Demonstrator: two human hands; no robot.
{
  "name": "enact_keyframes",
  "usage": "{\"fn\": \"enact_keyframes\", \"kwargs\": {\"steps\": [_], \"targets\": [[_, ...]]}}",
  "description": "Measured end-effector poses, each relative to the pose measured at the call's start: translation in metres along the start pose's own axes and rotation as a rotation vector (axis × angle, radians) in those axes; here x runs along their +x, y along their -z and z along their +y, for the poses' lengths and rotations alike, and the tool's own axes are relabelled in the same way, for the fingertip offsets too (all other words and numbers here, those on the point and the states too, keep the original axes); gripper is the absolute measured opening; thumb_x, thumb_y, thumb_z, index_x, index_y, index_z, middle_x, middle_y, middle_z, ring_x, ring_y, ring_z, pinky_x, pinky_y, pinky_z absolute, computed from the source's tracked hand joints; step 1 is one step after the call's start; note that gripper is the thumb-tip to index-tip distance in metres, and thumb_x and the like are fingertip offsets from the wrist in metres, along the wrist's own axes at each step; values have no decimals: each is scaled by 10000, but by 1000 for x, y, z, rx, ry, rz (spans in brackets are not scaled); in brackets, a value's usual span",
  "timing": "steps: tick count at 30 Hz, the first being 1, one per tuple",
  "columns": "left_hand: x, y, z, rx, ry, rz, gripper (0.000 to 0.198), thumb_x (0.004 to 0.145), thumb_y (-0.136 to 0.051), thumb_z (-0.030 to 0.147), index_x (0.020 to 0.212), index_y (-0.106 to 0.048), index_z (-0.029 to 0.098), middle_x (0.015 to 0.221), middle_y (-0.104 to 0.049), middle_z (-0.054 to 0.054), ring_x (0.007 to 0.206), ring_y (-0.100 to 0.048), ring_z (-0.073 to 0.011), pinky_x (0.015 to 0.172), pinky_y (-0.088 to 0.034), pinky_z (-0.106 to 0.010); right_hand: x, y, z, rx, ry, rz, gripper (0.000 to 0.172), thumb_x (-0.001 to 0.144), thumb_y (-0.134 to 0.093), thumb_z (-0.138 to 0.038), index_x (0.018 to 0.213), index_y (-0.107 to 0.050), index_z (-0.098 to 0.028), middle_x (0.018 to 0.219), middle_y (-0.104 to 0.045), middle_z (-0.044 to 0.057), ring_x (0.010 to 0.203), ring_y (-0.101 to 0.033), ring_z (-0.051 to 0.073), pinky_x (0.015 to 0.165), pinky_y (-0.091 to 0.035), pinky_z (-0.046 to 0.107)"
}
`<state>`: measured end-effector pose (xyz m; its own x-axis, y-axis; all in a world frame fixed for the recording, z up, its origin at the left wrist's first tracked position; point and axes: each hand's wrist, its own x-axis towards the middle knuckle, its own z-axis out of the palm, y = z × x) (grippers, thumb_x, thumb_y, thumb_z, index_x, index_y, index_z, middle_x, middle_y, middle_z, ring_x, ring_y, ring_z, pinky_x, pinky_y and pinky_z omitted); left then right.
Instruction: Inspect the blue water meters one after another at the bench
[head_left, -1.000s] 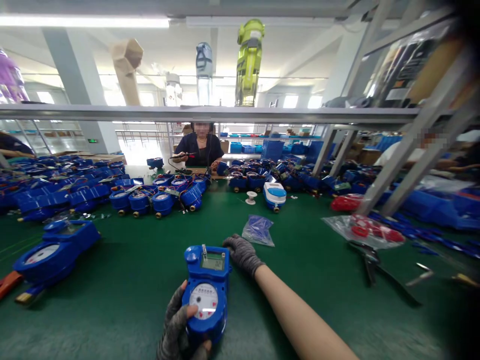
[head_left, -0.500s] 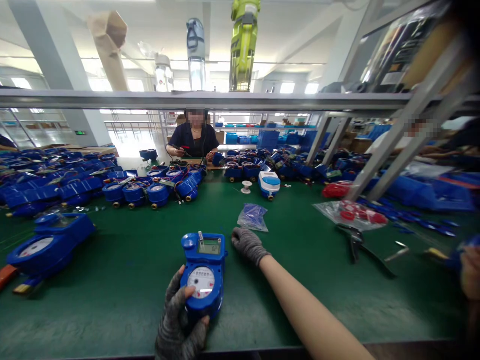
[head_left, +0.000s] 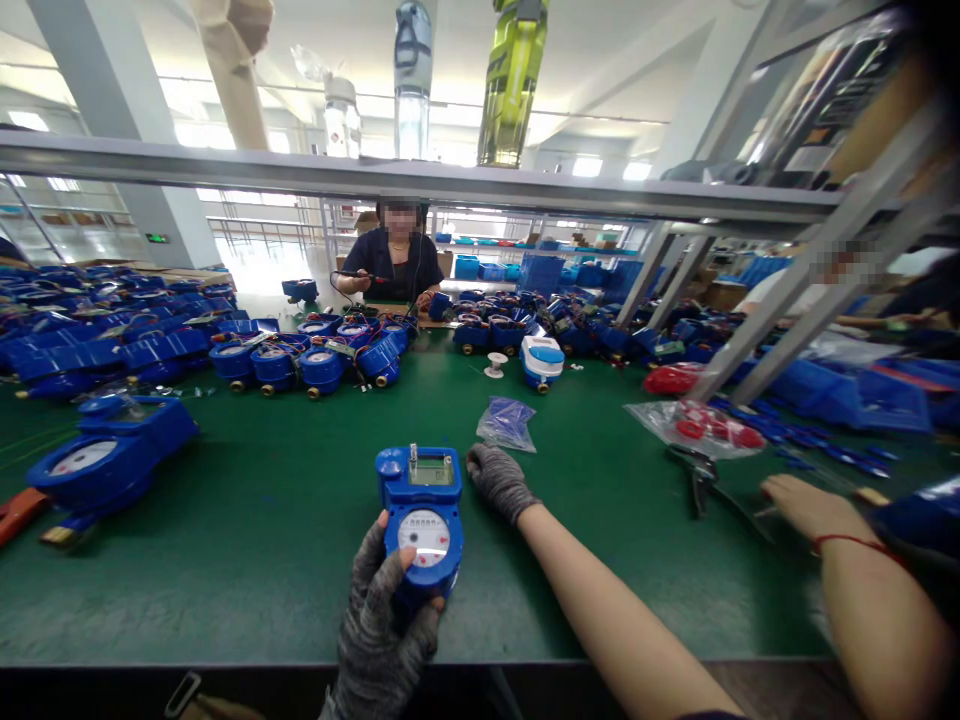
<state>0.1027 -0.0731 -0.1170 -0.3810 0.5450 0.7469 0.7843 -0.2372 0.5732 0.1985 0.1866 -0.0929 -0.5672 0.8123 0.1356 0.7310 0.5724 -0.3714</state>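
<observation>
A blue water meter with a round white dial and a small grey display lies on the green table in front of me. My left hand, in a grey fingerless glove, grips it at its lower left, one fingertip over the edge of the dial. Just right of the display, my right hand rests with curled fingers, close to the meter. Its fingertips are turned away, so anything inside them is hidden. Beyond it lies a clear plastic bag with something purple-blue inside.
At left sits another blue meter beside an orange-handled tool. From the right reaches a co-worker's hand, near black-handled pliers and a bag of red parts. Rows of meters and a white spool lie farther back.
The co-worker's arm with a red bracelet has come in from the right, toward the pliers. My view has tilted down slightly; my hands keep their places about the meter.
</observation>
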Motion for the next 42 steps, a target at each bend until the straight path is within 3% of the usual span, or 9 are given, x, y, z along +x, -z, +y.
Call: {"fn": "enact_keyframes", "kwargs": {"steps": [4,7,9,12,21,30,35,38,42], "targets": [[0,0,2,32,-9,1,489,825,-645,162,1283,-481,214,1462,-388,-156,1337,-431,-291,985,-520,-463,-16,20,-9,125,23,99,223,929,-446,-258,968,-628,-136,985,-671,99,874,-604,181,811,-465,287],[1,1,5,8,2,-2,490,829,-640,153,1287,-478,213,1462,-384,-158,1338,-430,-291,983,-523,-460,-54,46,-29,459,167,184,198,928,-489,-331,954,-602,-171,947,-661,68,839,-604,176,758,-488,286],[0,2,6,4,12,-8,496,826,-648,149,1287,-476,213,1467,-378,-163,1331,-439,-297,988,-517,-473,-82,61,-45,563,294,128,157,914,-522,-318,891,-606,-188,872,-648,46,789,-592,166,722,-486,281],[1,3,7,11,20,-11,510,815,-667,153,1284,-477,216,1463,-389,-163,1325,-446,-298,990,-514,-475,-106,72,-62,466,410,91,128,892,-531,-246,825,-625,-189,824,-629,42,751,-568,157,716,-478,287],[2,4,6,-29,18,-19,496,825,-652,148,1282,-481,233,1474,-383,-146,1345,-423,-298,1007,-503,-471,-97,85,-68,169,490,44,134,875,-539,-196,867,-672,-187,859,-645,52,790,-582,172,764,-495,307],[3,4,4,13,1,-21,462,818,-667,156,1246,-506,220,1447,-416,-152,1317,-458,-292,982,-516,-462,-104,79,-67,-52,615,52,258,912,-503,-215,1095,-684,-200,1118,-654,131,1071,-568,258,1006,-428,448],[3,3,3,25,-18,-25,446,817,-667,160,1233,-514,207,1455,-404,-160,1316,-457,-295,984,-512,-461,-106,93,-64,22,760,10,225,922,-480,-213,966,-699,-179,964,-676,106,901,-606,204,845,-513,355],[2,5,3,15,-10,-49,441,817,-661,149,1230,-517,209,1461,-397,-160,1323,-447,-295,993,-505,-465,-111,97,-63,26,741,44,234,922,-470,-217,967,-693,-165,931,-671,110,849,-604,198,777,-526,336],[2,5,4,14,-1,-55,456,813,-666,148,1236,-510,215,1473,-384,-150,1332,-436,-293,1002,-498,-470,-117,92,-62,33,702,55,245,935,-465,-258,1012,-681,-171,981,-668,108,883,-600,201,807,-508,349]]}}
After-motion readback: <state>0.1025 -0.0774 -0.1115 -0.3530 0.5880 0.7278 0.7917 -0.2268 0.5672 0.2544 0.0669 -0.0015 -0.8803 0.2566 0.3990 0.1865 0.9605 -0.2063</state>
